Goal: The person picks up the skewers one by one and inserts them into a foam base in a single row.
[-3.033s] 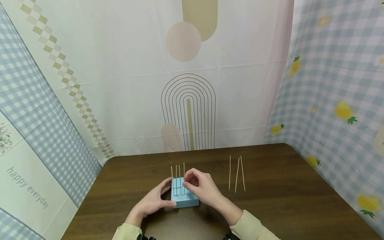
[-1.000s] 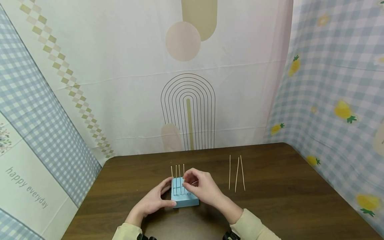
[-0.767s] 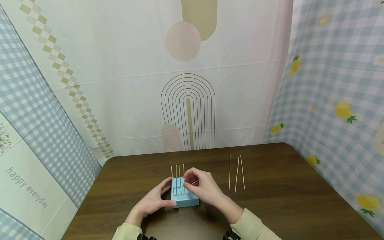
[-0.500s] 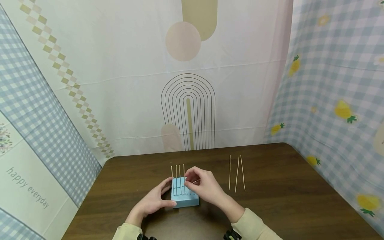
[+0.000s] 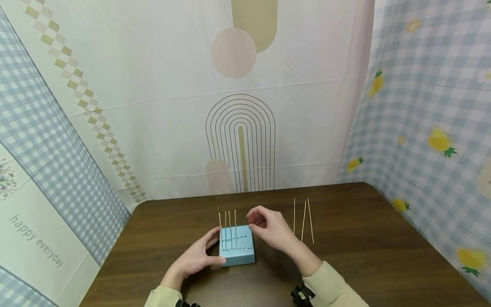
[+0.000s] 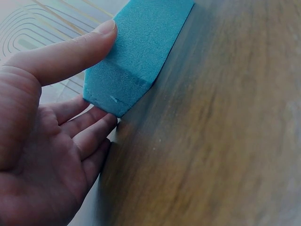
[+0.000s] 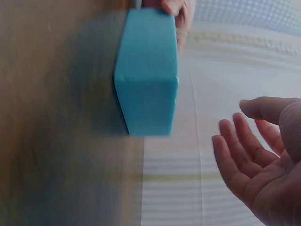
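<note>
A light blue foam block with rows of small holes lies on the table. Several thin wooden sticks stand upright in its left part. My left hand holds the block by its left end; in the left wrist view the thumb presses one face and the fingertips touch the neighbouring side. My right hand hovers past the block's back right corner, fingers loosely bent, holding nothing. The right wrist view has it apart from the block.
Three loose wooden sticks lie on the brown table to the right, one partly behind the right hand. A patterned cloth hangs behind the table, and checked cloth hangs at the right.
My right hand has let go of the fourth standing stick and moved right and back, uncovering holes on the block. The left hand and block stay in place.
</note>
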`<state>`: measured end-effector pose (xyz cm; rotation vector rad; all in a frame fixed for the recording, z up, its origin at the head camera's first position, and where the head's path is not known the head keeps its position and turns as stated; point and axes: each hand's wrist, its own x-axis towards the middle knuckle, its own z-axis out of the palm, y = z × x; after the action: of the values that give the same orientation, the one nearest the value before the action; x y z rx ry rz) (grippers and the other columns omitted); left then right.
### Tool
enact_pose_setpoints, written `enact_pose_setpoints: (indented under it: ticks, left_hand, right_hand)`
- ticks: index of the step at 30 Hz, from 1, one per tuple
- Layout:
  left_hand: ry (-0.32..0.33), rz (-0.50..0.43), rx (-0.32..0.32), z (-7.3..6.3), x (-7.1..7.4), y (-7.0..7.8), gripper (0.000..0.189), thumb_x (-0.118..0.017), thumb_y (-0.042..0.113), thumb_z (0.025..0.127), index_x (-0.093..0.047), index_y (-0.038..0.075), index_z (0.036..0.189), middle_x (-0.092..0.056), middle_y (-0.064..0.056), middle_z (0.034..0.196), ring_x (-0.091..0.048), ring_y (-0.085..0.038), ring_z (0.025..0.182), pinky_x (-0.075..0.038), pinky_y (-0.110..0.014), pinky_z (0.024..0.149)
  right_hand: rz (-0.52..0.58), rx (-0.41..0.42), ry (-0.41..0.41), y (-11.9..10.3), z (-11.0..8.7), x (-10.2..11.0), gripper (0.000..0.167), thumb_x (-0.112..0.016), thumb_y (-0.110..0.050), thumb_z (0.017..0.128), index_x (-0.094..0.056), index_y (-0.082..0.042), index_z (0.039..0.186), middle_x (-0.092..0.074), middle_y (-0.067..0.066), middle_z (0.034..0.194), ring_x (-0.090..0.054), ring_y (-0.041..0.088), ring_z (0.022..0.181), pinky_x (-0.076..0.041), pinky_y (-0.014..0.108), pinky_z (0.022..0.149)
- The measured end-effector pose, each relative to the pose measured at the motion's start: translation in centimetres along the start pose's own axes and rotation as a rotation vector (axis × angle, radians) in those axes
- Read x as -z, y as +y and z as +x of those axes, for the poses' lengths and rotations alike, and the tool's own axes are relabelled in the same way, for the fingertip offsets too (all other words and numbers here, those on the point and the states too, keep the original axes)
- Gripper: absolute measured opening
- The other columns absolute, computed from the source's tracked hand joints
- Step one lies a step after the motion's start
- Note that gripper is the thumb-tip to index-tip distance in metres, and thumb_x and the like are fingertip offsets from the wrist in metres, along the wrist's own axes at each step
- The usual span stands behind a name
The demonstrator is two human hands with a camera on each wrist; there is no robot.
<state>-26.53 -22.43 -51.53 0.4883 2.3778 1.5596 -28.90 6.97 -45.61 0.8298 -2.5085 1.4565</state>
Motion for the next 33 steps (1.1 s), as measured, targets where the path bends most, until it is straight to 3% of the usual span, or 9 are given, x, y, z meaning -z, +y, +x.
enact_pose_setpoints:
  ticks: [8, 17, 28, 33]
  left_hand:
    - [-0.007, -0.007, -0.014, -0.1, 0.2, 0.1, 0.104, -0.091, 0.015, 0.088, -0.025, -0.001, 0.168, -0.032, -0.025, 0.17, -0.035, -0.043, 0.155, -0.029, -0.054, 0.121]
    - [-0.007, -0.014, -0.011, -0.3, 0.2, 0.2, 0.104, -0.09, 0.015, 0.089, -0.025, 0.0, 0.168, -0.031, -0.025, 0.17, -0.034, -0.043, 0.156, -0.029, -0.056, 0.121]
    - [-0.01, -0.019, -0.003, -0.2, 0.2, 0.3, 0.105, -0.09, 0.015, 0.088, -0.024, -0.001, 0.168, -0.031, -0.026, 0.17, -0.034, -0.044, 0.155, -0.027, -0.06, 0.121]
    - [-0.013, -0.021, -0.001, -0.2, 0.2, 0.3, 0.105, -0.09, 0.015, 0.089, -0.024, 0.0, 0.169, -0.031, -0.026, 0.17, -0.034, -0.044, 0.155, -0.027, -0.06, 0.121]
  right_hand:
    - [-0.047, -0.121, 0.009, 2.9, 0.5, 3.6, 0.021, -0.079, -0.005, 0.096, -0.073, -0.011, 0.115, -0.076, 0.007, 0.107, -0.072, 0.016, 0.097, -0.058, 0.036, 0.087]
    - [-0.065, -0.218, 0.001, 5.5, 0.2, 7.5, 0.024, -0.078, -0.013, 0.098, -0.073, -0.007, 0.12, -0.075, 0.005, 0.11, -0.071, 0.022, 0.101, -0.056, 0.041, 0.085]
    - [-0.075, -0.362, 0.031, 8.9, -1.2, 10.1, 0.033, -0.075, -0.005, 0.099, -0.068, 0.005, 0.129, -0.075, 0.018, 0.117, -0.07, 0.035, 0.112, -0.056, 0.049, 0.09]
    - [-0.05, -0.414, 0.052, 10.1, -1.8, 11.1, 0.037, -0.073, -0.001, 0.098, -0.064, 0.006, 0.133, -0.072, 0.024, 0.124, -0.067, 0.04, 0.117, -0.056, 0.046, 0.09]
